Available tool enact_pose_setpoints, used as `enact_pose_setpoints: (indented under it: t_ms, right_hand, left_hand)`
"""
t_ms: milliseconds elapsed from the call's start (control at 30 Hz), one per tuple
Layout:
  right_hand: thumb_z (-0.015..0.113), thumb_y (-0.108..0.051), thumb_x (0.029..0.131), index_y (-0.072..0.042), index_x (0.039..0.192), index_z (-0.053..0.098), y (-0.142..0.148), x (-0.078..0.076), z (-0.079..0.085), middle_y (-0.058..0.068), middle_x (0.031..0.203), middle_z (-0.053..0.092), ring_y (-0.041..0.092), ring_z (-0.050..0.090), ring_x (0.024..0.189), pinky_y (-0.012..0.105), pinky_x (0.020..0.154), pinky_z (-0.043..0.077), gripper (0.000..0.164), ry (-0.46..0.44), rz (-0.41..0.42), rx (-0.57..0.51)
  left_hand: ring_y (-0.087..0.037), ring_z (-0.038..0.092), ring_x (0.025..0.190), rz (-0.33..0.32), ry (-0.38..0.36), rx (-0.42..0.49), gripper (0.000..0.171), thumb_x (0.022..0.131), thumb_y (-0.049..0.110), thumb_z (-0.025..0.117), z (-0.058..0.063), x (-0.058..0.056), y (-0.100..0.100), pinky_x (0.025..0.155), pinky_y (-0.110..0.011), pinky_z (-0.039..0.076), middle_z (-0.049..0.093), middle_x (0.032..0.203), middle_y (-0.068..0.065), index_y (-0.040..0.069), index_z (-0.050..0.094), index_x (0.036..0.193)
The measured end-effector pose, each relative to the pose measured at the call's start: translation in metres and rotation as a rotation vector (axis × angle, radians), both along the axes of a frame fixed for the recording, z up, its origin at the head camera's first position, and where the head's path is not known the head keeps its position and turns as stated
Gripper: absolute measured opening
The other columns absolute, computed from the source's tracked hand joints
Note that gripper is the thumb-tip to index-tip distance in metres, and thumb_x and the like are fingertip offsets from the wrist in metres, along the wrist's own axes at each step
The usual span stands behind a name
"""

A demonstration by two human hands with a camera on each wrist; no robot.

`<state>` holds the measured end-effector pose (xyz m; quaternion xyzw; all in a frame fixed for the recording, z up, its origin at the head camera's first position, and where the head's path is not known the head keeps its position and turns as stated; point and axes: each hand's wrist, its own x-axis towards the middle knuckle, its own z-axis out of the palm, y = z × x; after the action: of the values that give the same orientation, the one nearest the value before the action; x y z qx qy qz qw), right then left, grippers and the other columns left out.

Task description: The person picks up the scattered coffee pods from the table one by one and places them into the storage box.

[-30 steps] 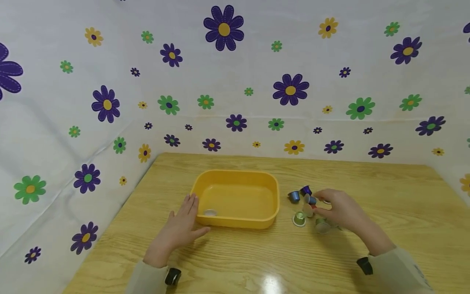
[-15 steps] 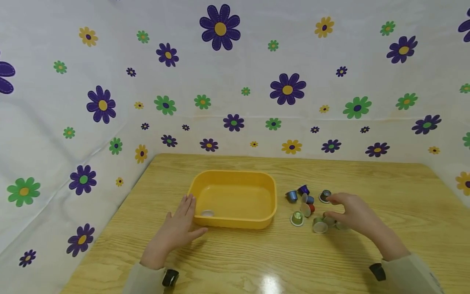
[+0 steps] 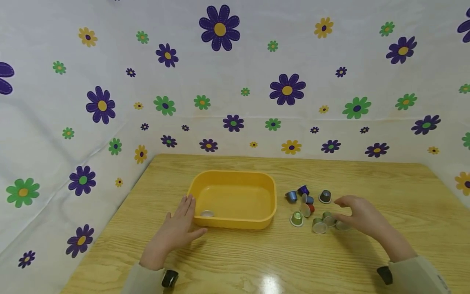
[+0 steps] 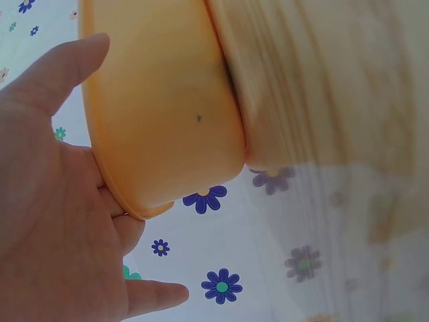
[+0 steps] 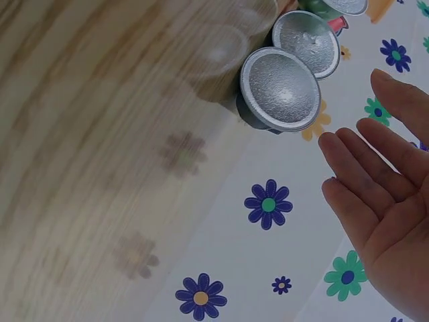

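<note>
My left hand (image 3: 178,228) rests on the left rim of a yellow rectangular bin (image 3: 235,223), fingers straight over the edge, thumb spread along its front. In the left wrist view the fingers lie against the bin's rim (image 4: 107,161). One coffee capsule (image 3: 207,213) lies inside, its pale lid showing. My right hand (image 3: 361,214) hovers with relaxed fingers at the right of a loose group of coffee capsules, holding nothing. Nearest it are a dark grey capsule (image 3: 325,196) and a pale green capsule (image 3: 343,224), partly hidden. Silver capsule lids (image 5: 281,87) show beyond its fingertips in the right wrist view.
Between bin and right hand lie a blue capsule (image 3: 291,196), a dark blue capsule (image 3: 303,190), a red capsule (image 3: 307,210), a bright green capsule (image 3: 297,219) and others. A flowered cloth (image 3: 257,65) stands behind the wooden table (image 3: 227,261).
My right hand has drawn back to the right from the red and blue capsules, uncovering the dark grey and pale green ones. The left hand stays on the bin; the view has shifted slightly.
</note>
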<state>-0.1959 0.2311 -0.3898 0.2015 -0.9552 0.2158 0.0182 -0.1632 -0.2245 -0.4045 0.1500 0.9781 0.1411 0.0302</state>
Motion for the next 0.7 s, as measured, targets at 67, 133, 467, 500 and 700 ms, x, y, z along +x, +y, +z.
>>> enact_pose_setpoints:
  t_ms: [67,133,467,500,700]
  right_hand:
    - [0.068,-0.011,0.076,0.009,0.102,0.059,0.002,-0.001,-0.001,0.022,0.098,0.060,0.036,0.057,0.089,0.046,0.072,0.046,0.034,-0.004,0.003,0.008]
    - [0.068,-0.011,0.075,0.010,0.102,0.059,0.003,-0.001,-0.002,0.022,0.098,0.060,0.037,0.057,0.089,0.047,0.072,0.046,0.035,-0.012,0.008,0.013]
    - [0.070,-0.011,0.075,0.011,0.104,0.057,0.007,-0.003,-0.009,0.023,0.099,0.059,0.038,0.055,0.092,0.046,0.073,0.046,0.039,-0.090,0.019,0.009]
    - [0.070,-0.011,0.075,0.011,0.105,0.057,0.007,-0.004,-0.009,0.023,0.100,0.059,0.038,0.055,0.092,0.046,0.073,0.046,0.039,-0.094,0.017,0.009]
    - [0.069,-0.010,0.075,0.012,0.105,0.056,0.010,-0.005,-0.011,0.025,0.102,0.058,0.039,0.055,0.093,0.046,0.075,0.045,0.039,-0.132,0.015,0.001]
  left_hand:
    - [-0.031,0.002,0.132,0.000,-0.002,0.001,0.088,0.084,0.046,0.054,0.000,0.000,0.000,0.089,-0.067,0.016,0.006,0.145,-0.020,-0.007,0.011,0.139]
    - [-0.032,0.002,0.132,0.000,-0.005,0.002,0.088,0.084,0.046,0.054,0.000,0.000,0.000,0.089,-0.067,0.016,0.006,0.145,-0.020,-0.007,0.010,0.139]
    - [-0.033,0.002,0.132,-0.002,-0.003,0.009,0.087,0.084,0.045,0.055,-0.001,0.000,0.000,0.089,-0.067,0.015,0.007,0.144,-0.021,-0.007,0.011,0.139]
    - [-0.032,0.002,0.132,-0.003,-0.004,0.009,0.087,0.084,0.045,0.054,-0.002,0.000,0.000,0.089,-0.067,0.015,0.007,0.144,-0.021,-0.007,0.011,0.139]
    - [-0.033,0.003,0.132,-0.003,0.001,0.008,0.088,0.084,0.045,0.054,-0.002,-0.001,0.001,0.089,-0.067,0.016,0.007,0.144,-0.021,-0.008,0.011,0.138]
